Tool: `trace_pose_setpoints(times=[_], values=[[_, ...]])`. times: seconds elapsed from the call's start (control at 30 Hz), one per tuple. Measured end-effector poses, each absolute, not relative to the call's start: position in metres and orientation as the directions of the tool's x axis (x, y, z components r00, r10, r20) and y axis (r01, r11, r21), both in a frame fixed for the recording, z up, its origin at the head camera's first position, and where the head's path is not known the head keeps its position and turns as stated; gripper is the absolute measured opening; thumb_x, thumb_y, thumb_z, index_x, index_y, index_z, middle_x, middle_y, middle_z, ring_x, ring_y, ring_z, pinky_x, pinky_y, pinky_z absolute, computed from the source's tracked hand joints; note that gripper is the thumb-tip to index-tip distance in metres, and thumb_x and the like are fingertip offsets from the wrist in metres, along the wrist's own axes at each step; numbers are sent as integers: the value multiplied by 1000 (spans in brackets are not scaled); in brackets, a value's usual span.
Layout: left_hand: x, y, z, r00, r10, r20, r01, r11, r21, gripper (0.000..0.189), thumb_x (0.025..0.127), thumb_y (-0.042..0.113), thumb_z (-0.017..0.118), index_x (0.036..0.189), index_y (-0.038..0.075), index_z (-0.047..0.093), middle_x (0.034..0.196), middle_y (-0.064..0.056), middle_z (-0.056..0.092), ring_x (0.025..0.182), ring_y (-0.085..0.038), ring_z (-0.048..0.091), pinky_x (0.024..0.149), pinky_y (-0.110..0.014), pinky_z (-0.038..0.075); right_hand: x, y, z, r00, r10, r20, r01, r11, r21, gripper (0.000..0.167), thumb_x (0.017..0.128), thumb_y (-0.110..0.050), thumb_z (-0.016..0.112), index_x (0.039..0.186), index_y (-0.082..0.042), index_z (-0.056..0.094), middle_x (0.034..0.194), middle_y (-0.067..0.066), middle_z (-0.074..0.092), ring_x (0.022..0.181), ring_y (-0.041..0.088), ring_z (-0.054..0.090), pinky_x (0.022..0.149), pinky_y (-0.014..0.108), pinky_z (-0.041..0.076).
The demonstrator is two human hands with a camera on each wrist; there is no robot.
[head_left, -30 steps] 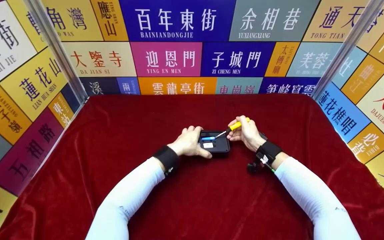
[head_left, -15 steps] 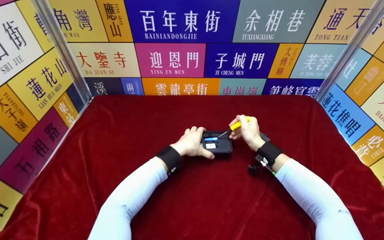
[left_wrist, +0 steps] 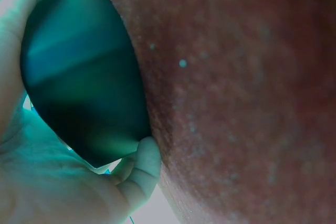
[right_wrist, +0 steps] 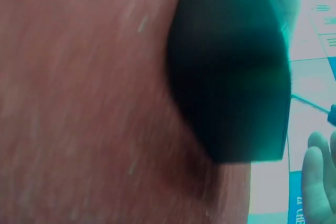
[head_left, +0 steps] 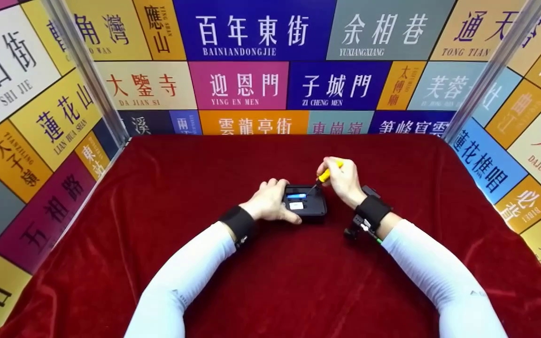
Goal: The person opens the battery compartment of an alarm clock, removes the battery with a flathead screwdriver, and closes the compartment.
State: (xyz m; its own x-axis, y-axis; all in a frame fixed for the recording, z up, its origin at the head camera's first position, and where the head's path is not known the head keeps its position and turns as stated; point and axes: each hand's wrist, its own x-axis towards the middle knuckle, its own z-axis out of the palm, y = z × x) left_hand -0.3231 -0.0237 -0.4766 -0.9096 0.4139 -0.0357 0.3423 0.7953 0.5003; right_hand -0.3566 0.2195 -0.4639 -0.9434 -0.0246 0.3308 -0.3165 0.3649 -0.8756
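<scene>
A black box-shaped device (head_left: 316,206) rests on the red cloth, with a blue cylinder like a battery (head_left: 296,196) and a white label (head_left: 296,205) on its upper face. My left hand (head_left: 269,201) grips its left end, thumb in front and fingers behind; the left wrist view shows the hand (left_wrist: 68,187) round the dark casing (left_wrist: 84,77). In my right hand (head_left: 344,180) is a yellow-handled screwdriver (head_left: 325,175), its tip slanting down to the device near the blue cylinder's right end. The right wrist view catches some fingers (right_wrist: 316,187) and the thin shaft (right_wrist: 310,102) beside the blurred casing.
A red velvet cloth (head_left: 270,281) with soft folds covers the table. Panels with colourful street-name signs (head_left: 251,33) stand behind it and at both sides. Each wrist wears a black band; a small camera and cable hang by the right one (head_left: 374,211).
My right hand has shifted a little up and to the left over the last half second, so the screwdriver stands steeper. The left hand and the device stay in place; the head view shifted slightly earlier.
</scene>
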Motion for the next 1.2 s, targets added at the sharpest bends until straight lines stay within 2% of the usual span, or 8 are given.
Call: trace_pose_setpoints(times=[0.13,0.23,0.33,0.43,0.53,0.73,0.9,1.2], values=[[-323,-24,-477,-908,417,-37,345,795,499,108,71,52,104,156,8,54,146,-20,61,136,-42,55,117,-52,55,-357,214,-452,-933,-98,346,-347,495,-796,46,113,-24,57,80,-3,80,62,9,68,48,17,62,50,20,48],[-323,-25,-476,-910,413,-34,344,800,491,108,71,52,104,156,8,54,145,-20,61,136,-42,56,117,-51,55,-357,210,-442,-936,-181,301,-351,541,-765,50,116,-32,55,82,-5,81,59,11,68,44,15,61,46,24,49],[-322,-25,-476,-911,412,-34,344,802,489,108,72,53,104,156,7,54,145,-20,61,136,-43,56,117,-52,55,-358,210,-438,-955,-190,228,-295,519,-802,51,117,-34,53,87,-3,81,58,7,69,42,13,62,42,29,53],[-322,-25,-475,-907,420,-41,347,797,494,109,72,53,104,157,7,53,146,-20,61,137,-43,55,118,-52,55,-359,215,-446,-988,-106,116,-149,397,-906,50,115,-32,50,91,2,79,57,3,70,41,12,64,41,30,54],[-322,-24,-475,-906,420,-43,347,797,494,109,71,52,104,157,7,53,145,-20,61,137,-43,55,118,-52,54,-361,224,-460,-999,-19,-30,26,193,-981,48,113,-31,46,95,3,76,55,2,69,42,11,64,42,27,54],[-322,-22,-477,-909,415,-41,346,805,483,108,71,51,104,155,7,53,143,-20,62,135,-42,56,117,-52,55,-365,238,-488,-971,5,-239,237,-110,-965,42,112,-31,43,93,-8,72,56,2,69,44,10,63,46,23,53],[-320,-21,-477,-904,424,-54,349,804,481,108,72,52,104,156,7,53,143,-20,62,134,-42,56,116,-52,56,-362,243,-502,-954,-10,-301,296,-220,-930,43,113,-30,41,90,-10,71,57,4,69,45,12,64,48,23,54],[-322,-22,-474,-905,424,-45,359,814,457,109,73,54,103,156,6,53,142,-21,61,133,-42,57,115,-52,57,-357,240,-502,-963,-43,-265,266,-282,-922,46,115,-32,42,91,-11,74,62,6,74,51,13,71,52,24,59]])
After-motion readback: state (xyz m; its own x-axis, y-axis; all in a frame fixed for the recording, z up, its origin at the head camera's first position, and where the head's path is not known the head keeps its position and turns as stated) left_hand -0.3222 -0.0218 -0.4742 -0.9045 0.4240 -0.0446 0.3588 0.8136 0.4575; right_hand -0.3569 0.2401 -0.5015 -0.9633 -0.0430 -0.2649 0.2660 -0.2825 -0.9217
